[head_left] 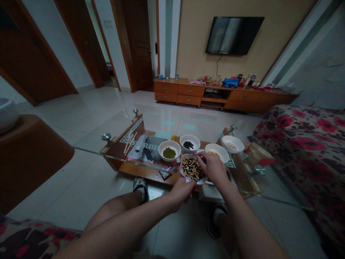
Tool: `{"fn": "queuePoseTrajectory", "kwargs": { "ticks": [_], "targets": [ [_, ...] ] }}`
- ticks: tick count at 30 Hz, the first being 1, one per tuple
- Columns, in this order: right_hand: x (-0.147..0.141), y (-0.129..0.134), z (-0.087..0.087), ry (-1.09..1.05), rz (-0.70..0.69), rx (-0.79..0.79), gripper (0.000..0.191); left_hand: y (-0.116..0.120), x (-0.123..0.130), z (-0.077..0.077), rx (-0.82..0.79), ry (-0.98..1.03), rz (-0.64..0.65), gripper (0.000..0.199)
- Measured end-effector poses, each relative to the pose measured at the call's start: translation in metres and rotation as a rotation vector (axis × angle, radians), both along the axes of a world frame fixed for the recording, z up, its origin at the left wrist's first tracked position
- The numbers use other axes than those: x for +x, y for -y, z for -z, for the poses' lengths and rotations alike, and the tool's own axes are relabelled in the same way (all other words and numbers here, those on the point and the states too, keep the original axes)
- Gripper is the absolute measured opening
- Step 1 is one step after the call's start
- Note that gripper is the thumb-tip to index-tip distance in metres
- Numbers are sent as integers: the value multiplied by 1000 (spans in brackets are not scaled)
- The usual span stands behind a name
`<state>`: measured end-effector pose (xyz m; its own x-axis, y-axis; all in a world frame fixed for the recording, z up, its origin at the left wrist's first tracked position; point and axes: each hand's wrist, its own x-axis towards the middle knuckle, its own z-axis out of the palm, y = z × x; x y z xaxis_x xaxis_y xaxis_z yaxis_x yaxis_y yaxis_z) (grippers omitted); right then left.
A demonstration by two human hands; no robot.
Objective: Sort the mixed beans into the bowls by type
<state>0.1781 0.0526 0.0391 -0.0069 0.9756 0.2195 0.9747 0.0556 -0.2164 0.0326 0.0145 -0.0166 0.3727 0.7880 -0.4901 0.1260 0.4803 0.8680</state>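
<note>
At the near edge of a glass-topped coffee table (121, 157), a person's left hand (182, 192) gripped the rim of a white bowl (188, 180) heaped with mixed black and tan beans (192, 169), apparently to steady it close to the body. The right hand (211, 167) arched over the far side of the bowl, its fingers (201, 157) bent down toward the beans; whether they held anything could not be told. Just beyond stood four more white bowls, seemingly set apart to keep their contents separate: one of green beans (169, 153), one of black beans (188, 145), one of yellow beans (214, 154) and one of pale beans (231, 145). Left of these, what appeared to be chopsticks (128, 143) lay on the table's wooden frame. A floral sofa (302, 144) ran along the right side of the room. Farther off, a low wooden cabinet (215, 94) stood beneath a wall-mounted television (234, 36).
</note>
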Motion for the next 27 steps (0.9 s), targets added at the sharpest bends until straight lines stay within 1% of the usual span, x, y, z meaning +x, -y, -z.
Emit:
{"fn": "queuePoseTrajectory", "kwargs": {
  "ticks": [6, 11, 18, 27],
  "targets": [
    [-31, -7, 2, -68, -69, 53, 28, 0, 2, 4, -3, 30, -4, 18],
    [-41, -11, 6, -81, -87, 69, 28, -1, 2, 6, 13, 29, -4, 23],
    [-31, -8, 6, -102, -63, 77, 26, -1, 2, 2, -4, 12, -7, 16],
    [1, -1, 11, -83, -37, -24, 24, 0, 0, 1, 5, 10, 6, 16]
  ]
}}
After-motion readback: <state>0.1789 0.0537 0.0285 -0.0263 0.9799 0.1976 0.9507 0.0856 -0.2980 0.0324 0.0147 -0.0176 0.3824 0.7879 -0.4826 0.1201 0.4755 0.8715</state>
